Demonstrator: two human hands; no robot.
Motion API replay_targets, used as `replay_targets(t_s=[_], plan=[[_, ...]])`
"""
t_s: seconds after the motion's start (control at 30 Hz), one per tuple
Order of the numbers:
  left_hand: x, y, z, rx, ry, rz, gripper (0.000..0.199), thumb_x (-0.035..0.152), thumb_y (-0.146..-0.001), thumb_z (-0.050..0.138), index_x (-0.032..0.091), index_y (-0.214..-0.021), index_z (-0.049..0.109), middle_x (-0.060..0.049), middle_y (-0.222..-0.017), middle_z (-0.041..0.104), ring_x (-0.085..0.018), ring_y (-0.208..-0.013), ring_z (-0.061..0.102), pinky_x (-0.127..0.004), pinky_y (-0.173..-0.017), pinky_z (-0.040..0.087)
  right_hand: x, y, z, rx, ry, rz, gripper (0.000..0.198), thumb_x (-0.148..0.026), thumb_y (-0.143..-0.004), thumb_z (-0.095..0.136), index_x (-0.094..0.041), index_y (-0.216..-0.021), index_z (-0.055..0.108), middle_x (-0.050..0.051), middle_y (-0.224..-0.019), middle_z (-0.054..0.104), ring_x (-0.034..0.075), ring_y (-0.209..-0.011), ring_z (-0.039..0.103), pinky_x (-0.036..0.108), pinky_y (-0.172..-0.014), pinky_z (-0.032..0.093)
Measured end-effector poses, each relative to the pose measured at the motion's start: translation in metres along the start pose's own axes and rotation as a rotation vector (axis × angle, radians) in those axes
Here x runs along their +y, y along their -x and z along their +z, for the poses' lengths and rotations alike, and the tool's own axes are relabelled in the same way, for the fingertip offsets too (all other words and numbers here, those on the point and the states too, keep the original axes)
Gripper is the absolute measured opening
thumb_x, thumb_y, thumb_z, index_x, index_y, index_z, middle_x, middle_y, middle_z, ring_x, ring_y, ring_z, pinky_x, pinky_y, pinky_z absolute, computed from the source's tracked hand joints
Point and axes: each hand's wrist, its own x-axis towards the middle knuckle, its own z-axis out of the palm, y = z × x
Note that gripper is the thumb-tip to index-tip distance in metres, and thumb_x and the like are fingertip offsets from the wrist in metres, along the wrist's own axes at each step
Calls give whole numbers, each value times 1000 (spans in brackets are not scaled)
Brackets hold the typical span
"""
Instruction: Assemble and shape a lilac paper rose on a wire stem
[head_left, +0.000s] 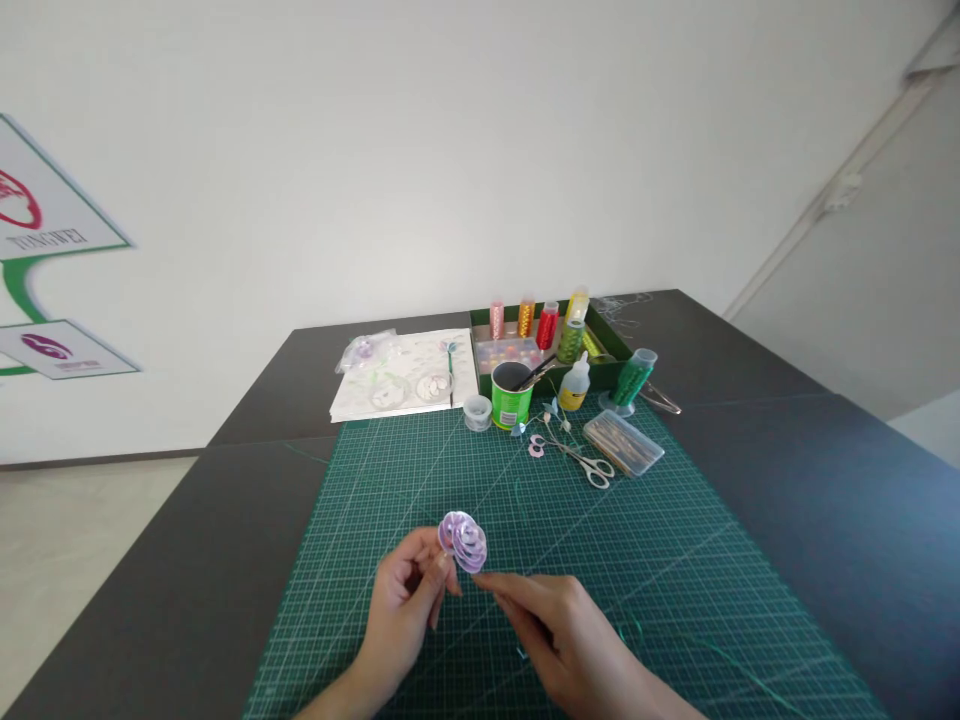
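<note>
Pinched between the thumb and fingers of my left hand (pixel 409 595) is a light purple artificial flower (pixel 463 542) with glossy layered petals. Its head faces up and to the right; what lies below the head is mostly hidden by my fingers. My right hand (pixel 559 625) comes in from the lower right with its index finger stretched out. That fingertip touches or almost touches the lower edge of the petals, and I see nothing held in this hand. Both hands are over a green cutting mat (pixel 390 480).
Scissors (pixel 581 458), a clear case (pixel 624 442), a glue bottle (pixel 575 385), a green can (pixel 511 405) and a tape roll (pixel 477 412) stand farther back. Behind them are a green box (pixel 480 325) with thread spools and white paper (pixel 397 370). Green thread (pixel 739 655) lies at right.
</note>
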Motion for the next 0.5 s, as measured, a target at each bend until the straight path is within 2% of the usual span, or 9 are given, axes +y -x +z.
replay_targets(t_s=[0.2,0.33,0.4,0.5], plan=[[2,-1,1,5,-8,-20,50,73,-84,73,22,-87,70,0,-60,62,-9,-39,36,-23,-37,25,4,0,2,-11,-22,-3,38,-24,-106,49,-23,-134,76,7,-89,84,20,-68,76,28,-65,55],[5,1,1,9,-26,36,47,67,-86,74,21,-88,68,0,-61,63,-8,-39,38,-23,-38,26,4,0,0,-25,-19,-50,42,-19,-105,48,-26,-137,75,7,-108,85,22,-86,80,28,-74,56],[6,1,2,9,-25,83,44,63,-88,75,20,-92,68,1,-62,64,-8,-39,38,-23,-38,26,5,-1,0,-12,8,-106,42,-18,-104,48,-26,-134,77,7,-112,85,22,-87,80,29,-75,55],[5,-3,3,-1,-16,166,39,55,-88,76,18,-96,67,2,-64,66,-7,-39,40,-22,-38,25,10,-8,-2,36,71,-155,40,-25,-105,47,-23,-128,80,7,-94,85,17,-63,70,28,-65,49]])
